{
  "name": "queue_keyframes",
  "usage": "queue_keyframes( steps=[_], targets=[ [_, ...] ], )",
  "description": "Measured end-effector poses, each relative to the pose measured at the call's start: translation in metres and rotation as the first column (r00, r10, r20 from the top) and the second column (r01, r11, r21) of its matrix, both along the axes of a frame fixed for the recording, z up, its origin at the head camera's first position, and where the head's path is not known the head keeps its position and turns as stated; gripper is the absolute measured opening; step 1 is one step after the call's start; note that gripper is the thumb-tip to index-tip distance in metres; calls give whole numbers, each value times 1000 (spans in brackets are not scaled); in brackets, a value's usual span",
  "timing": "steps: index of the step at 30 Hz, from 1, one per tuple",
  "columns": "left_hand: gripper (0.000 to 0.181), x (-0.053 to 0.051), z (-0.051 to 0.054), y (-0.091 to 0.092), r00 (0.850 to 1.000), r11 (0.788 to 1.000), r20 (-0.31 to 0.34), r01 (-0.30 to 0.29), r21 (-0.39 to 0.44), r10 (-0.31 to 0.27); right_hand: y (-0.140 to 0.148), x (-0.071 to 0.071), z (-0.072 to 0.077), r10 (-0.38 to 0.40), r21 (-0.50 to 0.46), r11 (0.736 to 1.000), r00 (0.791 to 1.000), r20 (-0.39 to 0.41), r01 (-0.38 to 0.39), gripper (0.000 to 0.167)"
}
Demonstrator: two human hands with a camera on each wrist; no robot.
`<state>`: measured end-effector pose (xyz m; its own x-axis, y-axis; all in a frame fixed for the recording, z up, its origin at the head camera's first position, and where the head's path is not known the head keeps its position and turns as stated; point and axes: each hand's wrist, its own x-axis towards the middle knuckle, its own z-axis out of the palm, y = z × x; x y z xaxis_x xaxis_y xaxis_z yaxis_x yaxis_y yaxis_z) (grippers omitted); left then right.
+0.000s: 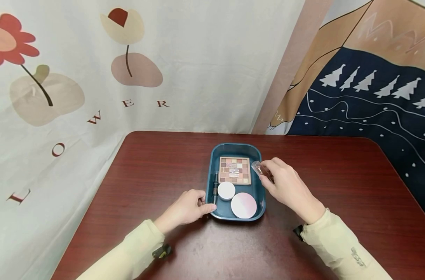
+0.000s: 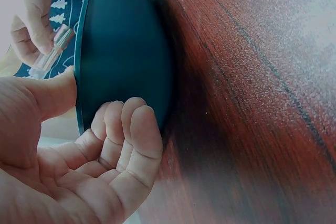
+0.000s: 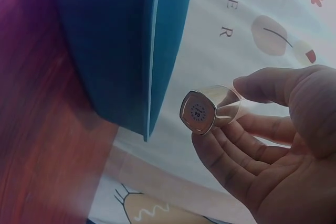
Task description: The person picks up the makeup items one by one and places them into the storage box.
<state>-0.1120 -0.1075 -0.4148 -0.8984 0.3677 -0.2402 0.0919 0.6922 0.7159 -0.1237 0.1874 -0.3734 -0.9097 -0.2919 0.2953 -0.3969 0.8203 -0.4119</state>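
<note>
A blue rectangular tray (image 1: 239, 151) stands on the table. My left hand (image 1: 186, 209) grips its near left side, thumb over the rim and curled fingers against the outer wall (image 2: 123, 40). Between the thumb and fingers of my right hand (image 1: 287, 184) is a lipstick tube (image 1: 258, 168) with a clear end, held above the tray's right rim. Its squarish base (image 3: 198, 113), bearing a round label, shows in the right wrist view. Inside the tray lie an eyeshadow palette (image 1: 235, 170), a slim black tube (image 1: 215, 190), a round white jar (image 1: 226, 191) and a round pinkish compact (image 1: 244, 205).
The dark red wooden table (image 1: 156, 167) extends to both sides of the tray. Behind it hangs a pale curtain (image 1: 205, 70) with flower prints, and at the right a dark blue cloth (image 1: 359, 105) with white trees.
</note>
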Motion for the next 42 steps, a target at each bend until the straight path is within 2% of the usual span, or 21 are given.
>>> queue_keyframes(
  steps=[18,29,42],
  targets=[
    [37,0,0,0,1000,1000,6,0,5,0,-13,-10,-11,67,-8,998,998,-18,-67,19],
    [37,0,1,0,1000,1000,4,2,0,-2,-19,-14,-20,98,4,995,994,46,-98,21],
    [37,0,-2,-1,1000,1000,-5,4,5,-4,-22,-16,-29,123,48,991,989,83,-127,23]
  ],
)
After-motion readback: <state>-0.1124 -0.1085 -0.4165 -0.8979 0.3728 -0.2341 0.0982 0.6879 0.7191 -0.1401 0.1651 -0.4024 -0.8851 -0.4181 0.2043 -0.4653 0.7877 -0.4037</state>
